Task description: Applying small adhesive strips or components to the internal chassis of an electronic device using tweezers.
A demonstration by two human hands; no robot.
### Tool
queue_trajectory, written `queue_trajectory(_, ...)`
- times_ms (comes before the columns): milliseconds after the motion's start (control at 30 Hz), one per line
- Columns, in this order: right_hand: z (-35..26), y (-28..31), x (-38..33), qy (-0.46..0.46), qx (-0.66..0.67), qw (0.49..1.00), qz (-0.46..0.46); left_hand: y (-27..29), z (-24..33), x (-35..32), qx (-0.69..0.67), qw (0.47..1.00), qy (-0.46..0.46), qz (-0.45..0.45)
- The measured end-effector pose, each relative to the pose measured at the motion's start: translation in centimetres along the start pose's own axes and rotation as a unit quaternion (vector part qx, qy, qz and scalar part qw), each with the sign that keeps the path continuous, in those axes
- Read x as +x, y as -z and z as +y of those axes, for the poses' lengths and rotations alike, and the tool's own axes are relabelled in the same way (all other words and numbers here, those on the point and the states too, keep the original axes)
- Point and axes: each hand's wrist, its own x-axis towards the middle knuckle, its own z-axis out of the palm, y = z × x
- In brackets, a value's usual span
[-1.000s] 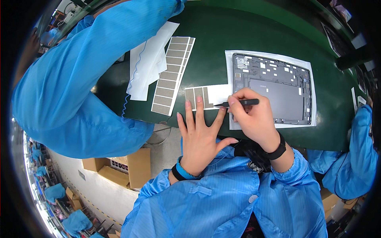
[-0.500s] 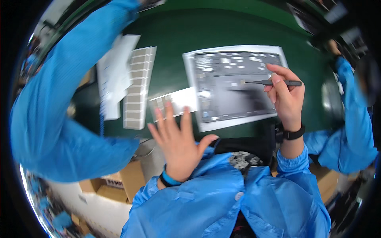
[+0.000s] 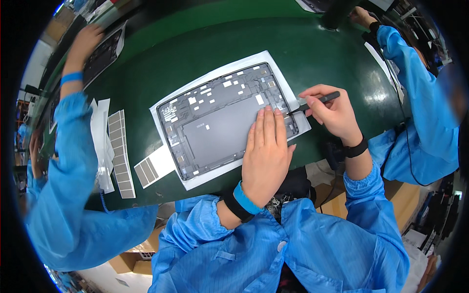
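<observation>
Okay, what's the left hand (image 3: pixel 266 163) doing?

Lying flat, fingers (image 3: pixel 268 128) close together, resting on the right part of the tablet shell (image 3: pixel 215 139).

And the right hand (image 3: pixel 334 115)?

Pinching black tweezers (image 3: pixel 329 97); the tips are pointing at the shell's edge, just right of the left fingertips. Can't tell if they're touching.

Where's the shell sitting?

It's lying on a white sheet (image 3: pixel 303 126), mostly left of and beyond the left hand. A sticker card (image 3: pixel 146 171) and a longer sticker strip (image 3: pixel 122 156) are lying further left.
</observation>
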Motion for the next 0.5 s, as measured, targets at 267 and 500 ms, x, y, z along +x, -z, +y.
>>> queue_trajectory(267, 0.43, -0.28, 0.06, 0.032, -0.067, 0.997, 0.005, -0.46, -0.1, 0.01, 0.009, 1.0, 0.009, -0.017)
queue_trajectory(500, 0.09, -0.84, -0.46, 0.057, -0.123, 0.99, 0.037, -0.33, 0.01, -0.18, 0.021, 1.0, 0.011, -0.021)
